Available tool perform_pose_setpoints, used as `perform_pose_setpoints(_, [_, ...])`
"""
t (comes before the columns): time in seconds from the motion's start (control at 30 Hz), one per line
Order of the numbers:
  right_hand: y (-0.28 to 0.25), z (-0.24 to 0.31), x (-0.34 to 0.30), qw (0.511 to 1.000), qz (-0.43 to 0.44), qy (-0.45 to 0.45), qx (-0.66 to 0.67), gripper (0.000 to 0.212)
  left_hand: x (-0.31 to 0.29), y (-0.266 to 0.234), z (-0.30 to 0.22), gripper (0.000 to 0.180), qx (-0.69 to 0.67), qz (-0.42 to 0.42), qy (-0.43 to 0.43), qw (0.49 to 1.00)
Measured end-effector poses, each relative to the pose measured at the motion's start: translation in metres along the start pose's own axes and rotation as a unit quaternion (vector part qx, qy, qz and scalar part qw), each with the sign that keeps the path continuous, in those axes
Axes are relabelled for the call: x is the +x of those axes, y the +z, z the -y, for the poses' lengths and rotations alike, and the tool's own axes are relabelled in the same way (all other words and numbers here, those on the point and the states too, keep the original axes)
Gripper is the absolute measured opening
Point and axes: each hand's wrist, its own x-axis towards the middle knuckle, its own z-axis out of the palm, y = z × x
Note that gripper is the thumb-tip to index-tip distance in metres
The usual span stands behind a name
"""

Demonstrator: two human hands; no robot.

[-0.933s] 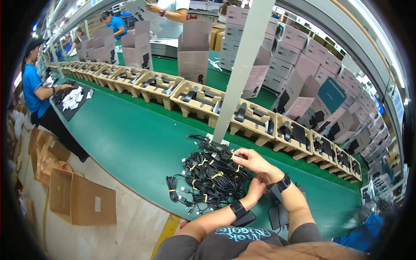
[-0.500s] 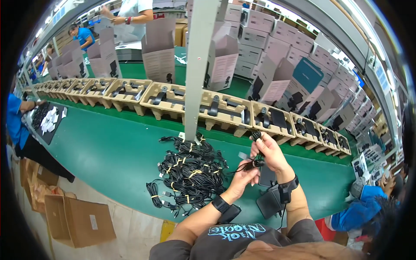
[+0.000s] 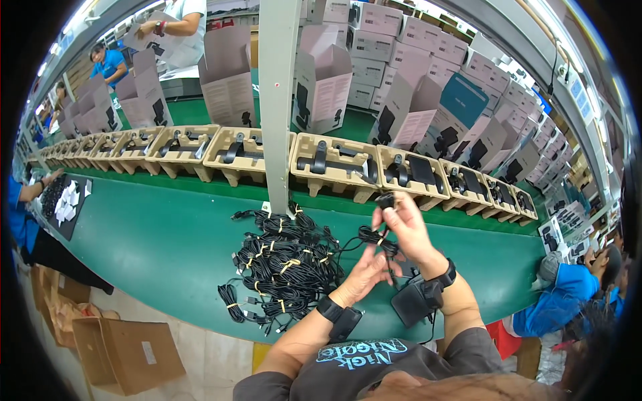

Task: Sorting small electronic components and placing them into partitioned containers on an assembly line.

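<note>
In front of me, a black cable coil (image 3: 378, 239) with a light band around it hangs between my hands. My right hand (image 3: 409, 230) pinches the cable's black end piece (image 3: 385, 200) above the coil. Below it, my left hand (image 3: 361, 275) has its thumb and fingers loosely curled at the coil's lower part. A strand runs left from the coil toward a big heap of banded black cables (image 3: 284, 264). One separate cable bundle (image 3: 231, 303) lies at the heap's left edge. Behind my right wrist sits a black box-shaped device (image 3: 411, 304).
Beyond the green table (image 3: 160, 227) runs a row of tan molded trays (image 3: 334, 164) with black parts. A grey post (image 3: 275, 107) rises behind the heap. Open printed cartons (image 3: 227, 83) stand farther back. Co-workers in blue (image 3: 107, 65) are at both sides. A brown carton (image 3: 127, 351) rests on the floor.
My right hand has risen slightly and now shows the end piece at its fingertips. The coil hangs more openly, and my left hand's grip looks looser. The whole view has shifted a little.
</note>
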Motion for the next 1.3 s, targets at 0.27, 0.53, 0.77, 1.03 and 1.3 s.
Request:
perform_pose_setpoints(0.27, [-0.006,-0.014,0.009,0.997,-0.050,-0.029,-0.041,0.020,0.003,-0.020,0.008,0.026,0.051,-0.120,0.022,0.991])
perform_pose_setpoints(0.53, [-0.011,0.017,0.022,0.980,-0.153,-0.128,0.007,0.014,-0.009,-0.023,0.022,0.049,0.667,-0.138,0.091,0.727])
perform_pose_setpoints(0.77, [0.003,-0.001,0.010,0.987,-0.134,-0.059,0.070,0.022,-0.012,-0.023,-0.003,0.047,0.701,-0.048,0.103,0.704])
perform_pose_setpoints(1.03, [0.016,0.010,0.023,0.972,-0.173,-0.123,0.097,0.027,-0.016,-0.025,-0.014,0.045,0.519,-0.069,0.011,0.852])
perform_pose_setpoints(1.3, [0.038,-0.015,-0.009,0.997,-0.021,0.072,0.024,0.014,-0.013,-0.028,-0.042,0.022,0.003,-0.167,0.062,0.984])
